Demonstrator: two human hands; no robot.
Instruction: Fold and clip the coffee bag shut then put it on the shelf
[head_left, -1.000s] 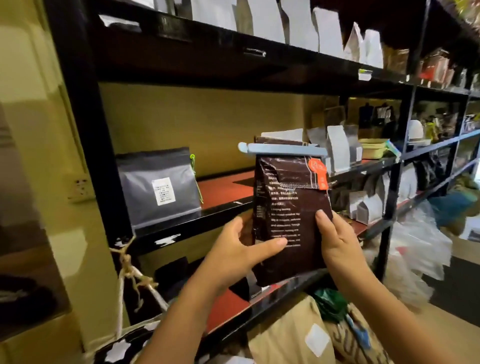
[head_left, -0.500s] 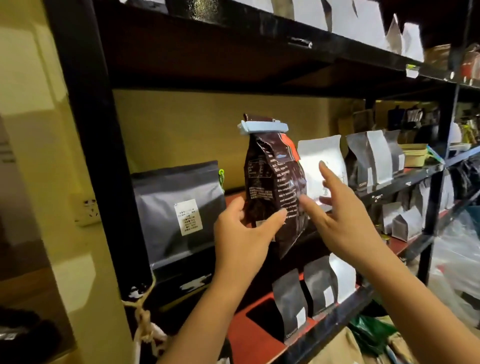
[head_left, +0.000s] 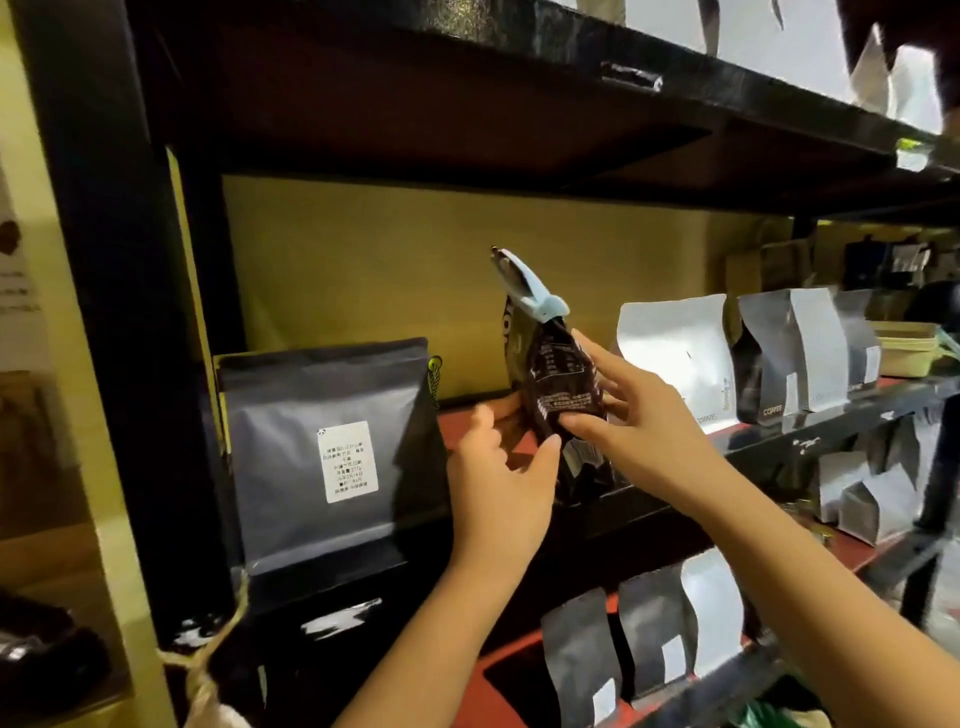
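Note:
The dark brown coffee bag (head_left: 553, 374) stands edge-on on the red shelf board (head_left: 457, 421), its folded top held by a light blue clip (head_left: 535, 299). My left hand (head_left: 498, 483) cups the bag's lower left side, thumb on its front and fingers behind it. My right hand (head_left: 639, 421) presses against the bag's right face with fingers spread. The bag sits between a large grey pouch (head_left: 327, 447) on the left and a white pouch (head_left: 675, 358) on the right.
Grey and white pouches (head_left: 800, 348) line the same shelf to the right. More small pouches (head_left: 649, 639) stand on the shelf below. A black upright post (head_left: 104, 312) frames the left side, and the upper shelf (head_left: 519, 62) overhangs closely.
The bag has gone further back onto the shelf and turned edge-on. My right hand has come onto its right face, and my view has moved closer.

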